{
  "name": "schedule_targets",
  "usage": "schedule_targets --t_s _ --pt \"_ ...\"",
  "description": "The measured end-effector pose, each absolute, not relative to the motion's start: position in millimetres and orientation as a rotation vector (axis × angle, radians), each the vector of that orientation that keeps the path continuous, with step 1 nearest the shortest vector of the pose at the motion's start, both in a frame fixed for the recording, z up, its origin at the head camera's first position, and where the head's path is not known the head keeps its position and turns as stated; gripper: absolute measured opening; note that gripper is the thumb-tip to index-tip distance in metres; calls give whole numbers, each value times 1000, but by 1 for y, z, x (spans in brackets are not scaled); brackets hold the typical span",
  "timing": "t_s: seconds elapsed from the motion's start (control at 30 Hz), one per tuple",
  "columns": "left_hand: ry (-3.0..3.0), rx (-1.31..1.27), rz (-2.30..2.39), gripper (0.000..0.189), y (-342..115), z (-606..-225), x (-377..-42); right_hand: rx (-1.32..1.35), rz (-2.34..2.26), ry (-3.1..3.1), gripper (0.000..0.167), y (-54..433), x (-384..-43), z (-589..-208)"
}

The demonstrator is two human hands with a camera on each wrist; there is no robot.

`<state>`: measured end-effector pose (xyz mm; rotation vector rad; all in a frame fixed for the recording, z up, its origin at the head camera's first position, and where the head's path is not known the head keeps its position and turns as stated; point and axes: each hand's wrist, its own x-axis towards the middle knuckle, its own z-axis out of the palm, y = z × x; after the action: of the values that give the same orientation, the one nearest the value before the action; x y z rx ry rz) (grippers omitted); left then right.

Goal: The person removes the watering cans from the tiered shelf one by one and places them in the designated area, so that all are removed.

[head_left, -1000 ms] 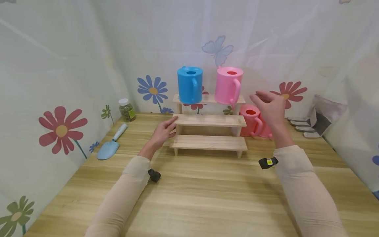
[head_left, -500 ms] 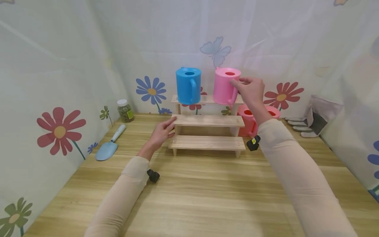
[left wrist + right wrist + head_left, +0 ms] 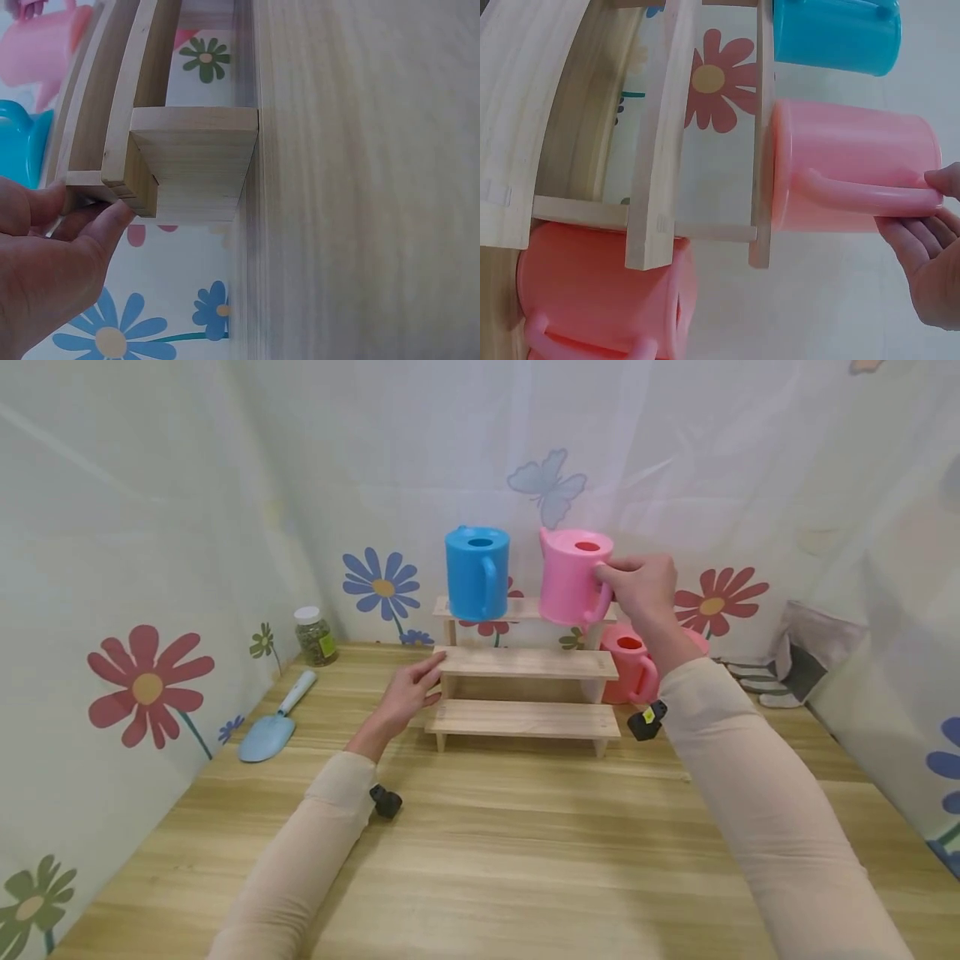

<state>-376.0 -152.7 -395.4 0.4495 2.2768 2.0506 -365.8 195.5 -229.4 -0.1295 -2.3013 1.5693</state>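
The fingers [image 3: 906, 241] of the right hand [image 3: 647, 585] are curled behind the upper handle [image 3: 877, 196] of a pink watering can [image 3: 567, 578], the thumb pressing it from the other side in a close pinch. The can's base meets the top tier of a three-tier wooden shelf [image 3: 525, 663], near that tier's right end, and its short spout points to the left. The left hand [image 3: 405, 697] grips the left end of the middle tier, thumb below and a finger on top, just a board's thickness apart.

Beside the pink can, a little apart, a blue watering can [image 3: 477, 578] stands upright on the same tier. On the counter [image 3: 517, 843], by the shelf's right end, stands a coral can [image 3: 621, 670]; another coral shape [image 3: 697, 642] is mostly hidden behind the right wrist.

Farther out, gloves [image 3: 804, 664] lie at the right, and a blue trowel [image 3: 267, 737] and a white-lidded jar [image 3: 315, 639] sit at the left. A flower-printed cloth [image 3: 420, 460] hangs behind.
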Motion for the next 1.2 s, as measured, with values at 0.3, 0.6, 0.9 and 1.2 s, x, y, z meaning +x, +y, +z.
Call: schedule_targets --t_s 0.3,0.6,0.9,1.2 --pt "2275 446 2048 46 -154 -396 -375 -191 1587 -2304 50 219 -345 -239" --pt "2278 428 2038 46 -154 -395 -376 -184 1586 -2244 61 259 -304 -257" --pt "2271 424 2047 45 -153 -391 -375 -179 1575 -2212 63 285 -265 -279" --pt "2270 416 2047 45 -153 -396 -379 -126 1660 -2168 54 293 -249 -298"
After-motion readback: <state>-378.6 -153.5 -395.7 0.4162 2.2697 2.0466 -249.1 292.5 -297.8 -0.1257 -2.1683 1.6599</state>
